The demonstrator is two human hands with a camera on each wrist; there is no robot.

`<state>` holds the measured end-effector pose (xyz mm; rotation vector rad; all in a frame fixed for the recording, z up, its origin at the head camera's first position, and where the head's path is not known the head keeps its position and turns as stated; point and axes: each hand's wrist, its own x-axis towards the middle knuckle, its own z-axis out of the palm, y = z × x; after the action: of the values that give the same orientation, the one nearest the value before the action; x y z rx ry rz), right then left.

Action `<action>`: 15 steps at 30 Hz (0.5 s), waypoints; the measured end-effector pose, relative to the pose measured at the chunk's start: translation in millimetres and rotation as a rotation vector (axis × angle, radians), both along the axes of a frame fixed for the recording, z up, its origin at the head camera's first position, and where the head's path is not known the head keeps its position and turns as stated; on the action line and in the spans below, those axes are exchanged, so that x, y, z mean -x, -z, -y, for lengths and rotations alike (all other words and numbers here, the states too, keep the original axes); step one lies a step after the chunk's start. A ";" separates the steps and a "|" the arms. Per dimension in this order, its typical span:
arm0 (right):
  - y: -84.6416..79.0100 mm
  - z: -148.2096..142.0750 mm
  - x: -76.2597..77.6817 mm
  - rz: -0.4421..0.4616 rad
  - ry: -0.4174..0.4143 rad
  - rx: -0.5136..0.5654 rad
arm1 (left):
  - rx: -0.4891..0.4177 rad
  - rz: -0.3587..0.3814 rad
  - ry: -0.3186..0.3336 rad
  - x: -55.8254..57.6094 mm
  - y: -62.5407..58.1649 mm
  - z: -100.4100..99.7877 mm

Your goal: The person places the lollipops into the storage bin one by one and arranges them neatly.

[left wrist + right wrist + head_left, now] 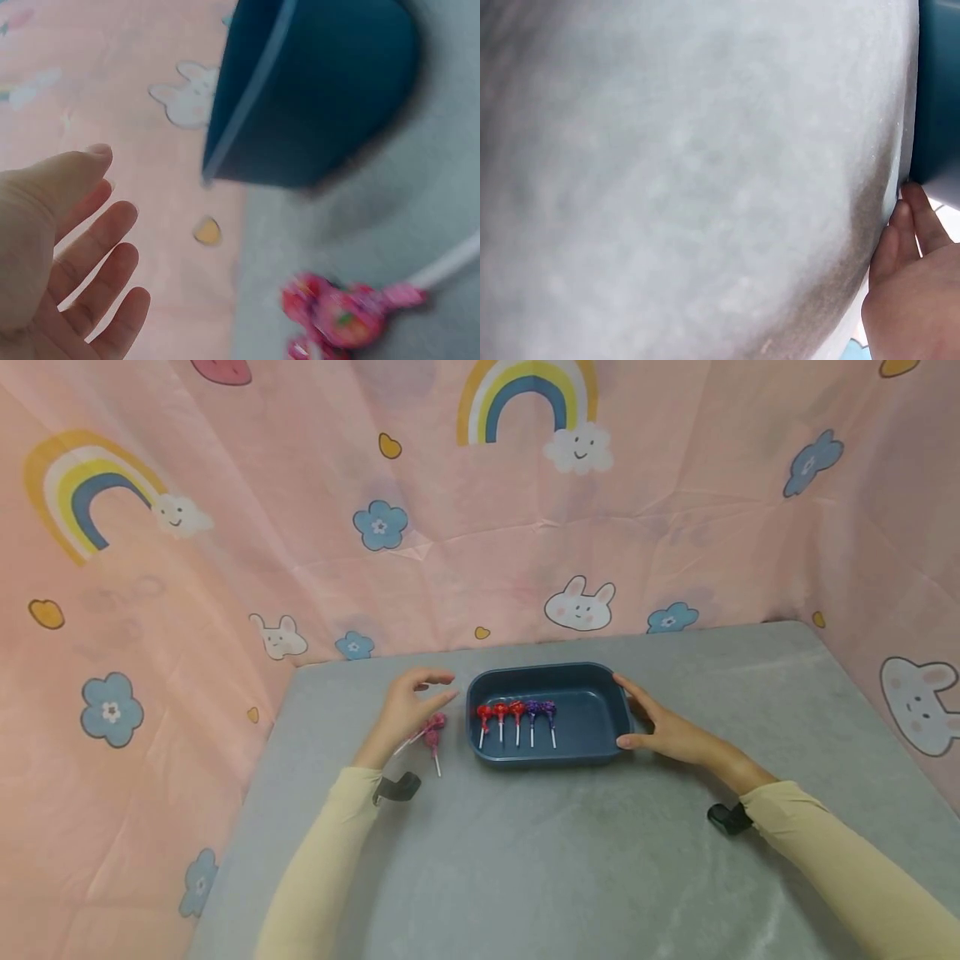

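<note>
Left hand (402, 712): grip spread, empty, near pink lollipops (432, 739) on the tabletop (540, 860).
Right hand (673, 735): grip spread, touching the blue tray (591, 718).
In blue tray: red lollipops (501, 711), purple lollipops (550, 709).
Likely step: filling; next move calls for pinching a pink lollipop.

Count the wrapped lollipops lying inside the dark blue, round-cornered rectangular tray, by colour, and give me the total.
Red-wrapped, round-headed lollipops on white sticks: 3
Purple-wrapped, round-headed lollipops on white sticks: 2
Total: 5
</note>
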<state>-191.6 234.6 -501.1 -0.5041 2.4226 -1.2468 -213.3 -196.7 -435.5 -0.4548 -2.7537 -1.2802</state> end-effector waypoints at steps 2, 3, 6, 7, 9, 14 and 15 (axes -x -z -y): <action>0.1 0.0 -0.2 -0.001 0.003 -0.003 | -0.003 0.020 -0.014 -0.8 6.3 6.8; 0.1 0.1 -0.3 -0.001 0.005 -0.005 | -0.003 0.032 -0.022 -1.3 9.5 10.2; 0.6 0.2 -0.4 -0.002 0.008 -0.008 | -0.006 0.061 -0.044 -2.9 18.5 19.5; 0.8 0.2 -0.3 -0.003 0.008 -0.009 | -0.006 0.069 -0.050 -3.3 21.4 22.4; 1.0 0.2 -0.3 -0.004 0.007 -0.009 | -0.010 0.083 -0.056 -3.9 26.8 27.3; 0.9 -0.3 -0.7 -0.009 0.003 -0.006 | -0.016 0.135 -0.079 -4.8 38.2 37.1; 0.8 -0.4 -0.9 -0.009 0.002 -0.005 | -0.023 0.151 -0.084 -5.0 40.1 38.7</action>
<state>-190.7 235.0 -501.9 -0.5067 2.4344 -1.2413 -208.3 -235.3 -475.7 -0.2466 -2.8414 -1.3787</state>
